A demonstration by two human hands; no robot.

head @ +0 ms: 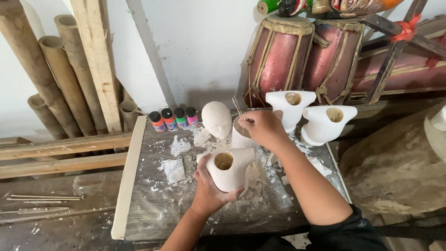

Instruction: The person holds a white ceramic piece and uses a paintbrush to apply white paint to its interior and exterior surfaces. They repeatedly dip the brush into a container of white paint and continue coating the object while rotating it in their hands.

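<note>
Left hand (207, 189): grips white bust (228, 168)
Right hand (262, 128): closed on sticks (237, 106) over cup (241, 135)
Behind: head (216, 119), paints (174, 119), two busts (306, 114)

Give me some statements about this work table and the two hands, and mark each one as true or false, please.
1. The left hand holds a white plaster torso with a round hole on top. True.
2. The right hand rests flat on the table. False: it is raised over a white cup, gripping thin sticks.
3. Four small paint bottles stand at the back of the table. True.
4. The white head lies inside the held torso. False: it stands apart, behind it.
5. Only one torso is present. False: two more torsos stand at the right.
</note>
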